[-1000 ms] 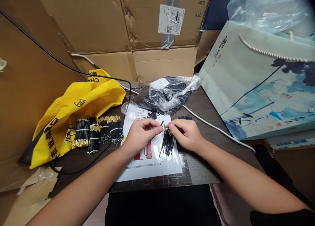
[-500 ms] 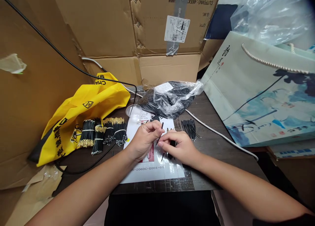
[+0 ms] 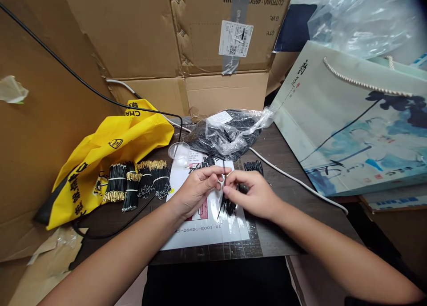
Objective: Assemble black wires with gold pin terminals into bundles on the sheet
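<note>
Between my fingertips a short, thin black wire [image 3: 224,164] stands nearly upright. My left hand [image 3: 196,188] has its fingers curled and pressed together at the wire's left side. From the right, my right hand [image 3: 251,191] pinches close against it; the lower part of the wire is hidden by the fingers. Below the hands, loose black pieces [image 3: 229,207] lie on a printed white sheet [image 3: 207,239]. More short black pieces [image 3: 207,161] rest on the sheet's upper part, and another pile of black wires [image 3: 253,167] is right of it, partly behind my right hand.
Banded bundles of black wires with gold ends [image 3: 116,183] stand at left before a yellow bag [image 3: 116,132]. A clear plastic bag of black wires [image 3: 227,134] lies behind the sheet, beside a clear round lid [image 3: 179,151]. A paper bag [image 3: 333,119] and white cable [image 3: 296,181] flank the right.
The black wire has gone from slanted to nearly upright and sits slightly farther right. My right hand's fingertips have risen to meet the left ones. The view has shifted slightly.
</note>
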The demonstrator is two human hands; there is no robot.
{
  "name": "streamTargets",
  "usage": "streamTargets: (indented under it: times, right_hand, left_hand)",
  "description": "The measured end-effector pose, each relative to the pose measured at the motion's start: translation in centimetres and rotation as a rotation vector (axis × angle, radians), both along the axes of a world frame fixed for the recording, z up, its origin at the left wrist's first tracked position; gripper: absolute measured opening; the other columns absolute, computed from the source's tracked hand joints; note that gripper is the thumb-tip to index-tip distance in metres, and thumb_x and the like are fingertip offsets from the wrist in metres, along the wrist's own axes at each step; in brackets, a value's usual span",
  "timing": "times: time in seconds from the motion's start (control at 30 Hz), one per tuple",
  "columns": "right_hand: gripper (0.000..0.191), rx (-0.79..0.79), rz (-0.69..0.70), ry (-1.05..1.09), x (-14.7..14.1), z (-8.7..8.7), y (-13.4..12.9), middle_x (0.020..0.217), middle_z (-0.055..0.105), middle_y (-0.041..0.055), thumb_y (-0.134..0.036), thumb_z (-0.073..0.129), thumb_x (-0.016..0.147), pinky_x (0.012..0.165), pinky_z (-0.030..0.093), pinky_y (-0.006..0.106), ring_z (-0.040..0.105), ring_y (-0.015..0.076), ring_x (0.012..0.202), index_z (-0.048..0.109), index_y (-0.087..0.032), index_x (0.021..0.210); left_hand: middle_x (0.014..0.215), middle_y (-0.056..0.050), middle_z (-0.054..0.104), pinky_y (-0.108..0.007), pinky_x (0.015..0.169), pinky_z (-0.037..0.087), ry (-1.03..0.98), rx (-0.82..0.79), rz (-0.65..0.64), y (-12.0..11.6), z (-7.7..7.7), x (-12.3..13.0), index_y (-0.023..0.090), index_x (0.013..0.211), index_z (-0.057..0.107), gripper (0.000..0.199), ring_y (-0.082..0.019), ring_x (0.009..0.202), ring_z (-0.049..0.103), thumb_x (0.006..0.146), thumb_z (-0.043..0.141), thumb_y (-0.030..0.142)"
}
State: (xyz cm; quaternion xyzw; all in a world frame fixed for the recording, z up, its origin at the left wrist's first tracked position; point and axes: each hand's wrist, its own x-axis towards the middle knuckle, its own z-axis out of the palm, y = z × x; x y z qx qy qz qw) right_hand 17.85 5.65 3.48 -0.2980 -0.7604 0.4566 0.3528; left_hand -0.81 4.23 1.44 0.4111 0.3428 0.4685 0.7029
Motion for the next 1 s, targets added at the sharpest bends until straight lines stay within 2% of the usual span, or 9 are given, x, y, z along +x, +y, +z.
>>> streamTargets:
  times: [0.07, 0.17, 0.27, 0.37, 0.5, 0.67, 0.8, 0.9, 1.0]
  right_hand:
    - [0.014, -0.016, -0.087, -0.093, 2.1, 1.1, 1.0, 0.069, 0.062, -0.0008, -0.028, 0.060, 0.087, 0.061, 0.046, 0.024, 0.055, 0.0110, 0.063, 0.060, -0.018, 0.078]
    - [0.019, -0.052, -0.252, -0.242, 5.9, 1.5, 2.6, 0.070, 0.063, 0.0003, -0.035, 0.059, 0.087, 0.057, 0.044, 0.024, 0.057, 0.0121, 0.061, 0.061, -0.018, 0.078]
    - [0.016, -0.008, -0.444, -0.464, 9.2, 0.0, 3.4, 0.064, 0.062, -0.0002, -0.033, 0.060, 0.083, 0.053, 0.040, 0.024, 0.055, 0.0125, 0.056, 0.062, -0.019, 0.076]
    - [0.014, -0.110, -0.474, -0.557, 11.0, -2.1, 3.2, 0.073, 0.068, 0.0015, -0.031, 0.056, 0.083, 0.057, 0.043, 0.024, 0.059, 0.0132, 0.060, 0.061, -0.019, 0.077]
    - [0.017, -0.210, -0.463, -0.550, 11.1, -3.5, 2.3, 0.080, 0.070, 0.0027, -0.034, 0.053, 0.085, 0.063, 0.046, 0.025, 0.062, 0.0136, 0.065, 0.059, -0.019, 0.079]
    - [0.019, -0.315, -0.416, -0.438, 10.3, -3.2, 2.0, 0.084, 0.072, 0.0034, -0.037, 0.054, 0.085, 0.064, 0.047, 0.026, 0.062, 0.0131, 0.064, 0.059, -0.019, 0.083]
    - [0.022, -0.374, -0.371, -0.390, 10.1, -3.3, 2.3, 0.083, 0.072, 0.0041, -0.040, 0.056, 0.085, 0.064, 0.047, 0.026, 0.059, 0.0118, 0.059, 0.058, -0.019, 0.082]
    - [0.024, -0.348, -0.434, -0.433, 9.9, -3.5, 2.6, 0.075, 0.070, 0.0023, -0.042, 0.055, 0.084, 0.060, 0.043, 0.026, 0.058, 0.0126, 0.058, 0.060, -0.019, 0.081]
    - [0.026, -0.229, -0.514, -0.602, 9.4, -3.6, 2.7, 0.068, 0.067, 0.0007, -0.043, 0.053, 0.085, 0.059, 0.039, 0.026, 0.057, 0.0143, 0.060, 0.061, -0.020, 0.076]
  left_hand:
    - [0.087, -0.006, 0.062, -0.026, 0.069, 0.048, 0.049, -0.012, -0.052, 0.0, -0.1, -0.3, 0.014, 0.114, 0.070, 0.063, -0.010, 0.070, 0.054, 0.067, 0.080, 0.055]
    - [0.090, -0.006, 0.062, -0.022, 0.059, 0.044, 0.184, -0.014, -0.085, 0.0, -0.2, -0.5, 0.018, 0.116, 0.069, 0.052, -0.007, 0.065, 0.051, 0.076, 0.074, 0.051]
    - [0.089, -0.004, 0.061, -0.020, 0.054, 0.040, 0.327, 0.004, -0.058, 0.1, -0.2, -0.4, 0.018, 0.106, 0.071, 0.040, -0.006, 0.060, 0.049, 0.084, 0.065, 0.051]
    - [0.084, -0.003, 0.058, -0.019, 0.054, 0.039, 0.419, 0.014, -0.002, 0.3, -0.1, -0.3, 0.016, 0.098, 0.070, 0.040, -0.005, 0.060, 0.047, 0.087, 0.059, 0.053]
    - [0.079, -0.001, 0.055, -0.018, 0.053, 0.036, 0.434, -0.001, 0.031, 0.5, 0.0, -0.3, 0.015, 0.093, 0.068, 0.041, -0.005, 0.059, 0.045, 0.090, 0.054, 0.054]
    - [0.079, -0.001, 0.054, -0.017, 0.050, 0.034, 0.405, -0.014, -0.037, 0.4, -0.1, -0.4, 0.016, 0.095, 0.067, 0.038, -0.005, 0.059, 0.044, 0.090, 0.055, 0.052]
    - [0.078, -0.001, 0.053, -0.017, 0.048, 0.031, 0.393, -0.012, -0.039, 0.4, 0.0, -0.4, 0.016, 0.095, 0.066, 0.039, -0.005, 0.058, 0.042, 0.089, 0.055, 0.052]
    - [0.076, 0.000, 0.052, -0.018, 0.048, 0.029, 0.428, 0.004, -0.029, 0.4, 0.2, -0.4, 0.016, 0.094, 0.066, 0.039, -0.006, 0.057, 0.041, 0.090, 0.053, 0.053]
    - [0.071, 0.001, 0.052, -0.020, 0.051, 0.030, 0.606, 0.105, -0.020, 0.2, 0.5, -0.3, 0.016, 0.086, 0.065, 0.038, -0.007, 0.057, 0.042, 0.091, 0.050, 0.051]
